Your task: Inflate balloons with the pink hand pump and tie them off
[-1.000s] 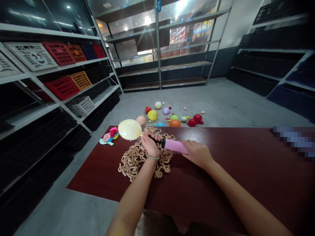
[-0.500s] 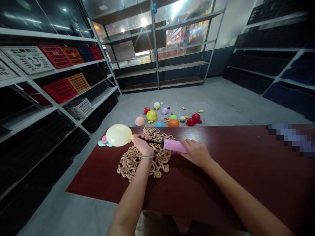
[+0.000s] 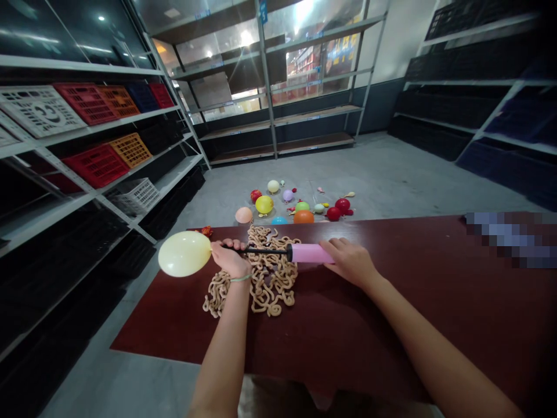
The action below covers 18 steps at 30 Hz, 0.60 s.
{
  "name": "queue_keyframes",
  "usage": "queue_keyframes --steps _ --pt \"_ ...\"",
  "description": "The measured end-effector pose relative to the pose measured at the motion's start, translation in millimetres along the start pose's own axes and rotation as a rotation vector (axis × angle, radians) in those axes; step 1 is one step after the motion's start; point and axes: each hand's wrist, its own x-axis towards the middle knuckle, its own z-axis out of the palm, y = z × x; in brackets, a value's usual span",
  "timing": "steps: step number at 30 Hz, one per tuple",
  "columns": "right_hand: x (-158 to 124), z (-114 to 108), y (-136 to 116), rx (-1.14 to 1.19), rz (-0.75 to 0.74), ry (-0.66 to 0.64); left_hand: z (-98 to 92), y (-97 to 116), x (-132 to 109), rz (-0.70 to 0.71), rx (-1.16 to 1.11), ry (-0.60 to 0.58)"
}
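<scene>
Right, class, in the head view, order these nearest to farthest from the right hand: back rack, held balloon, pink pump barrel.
1. Pink pump barrel: gripped by the right hand.
2. Held balloon: past the left hand.
3. Back rack: in the background.

Dim rm. here, and the lights flare w/ a starburst, top ctr.! Faint sheen across the tabletop's far edge, shelving upper R near-blk, wide-angle stretch at edges, pixelated patch far R.
</scene>
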Motion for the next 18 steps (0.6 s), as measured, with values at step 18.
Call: queue_keyframes --steps 18 --pt "-1.7 9.5 9.1 0.019 0.042 0.014 7.9 -28.0 -1.7 -0.081 0.032 -0.102"
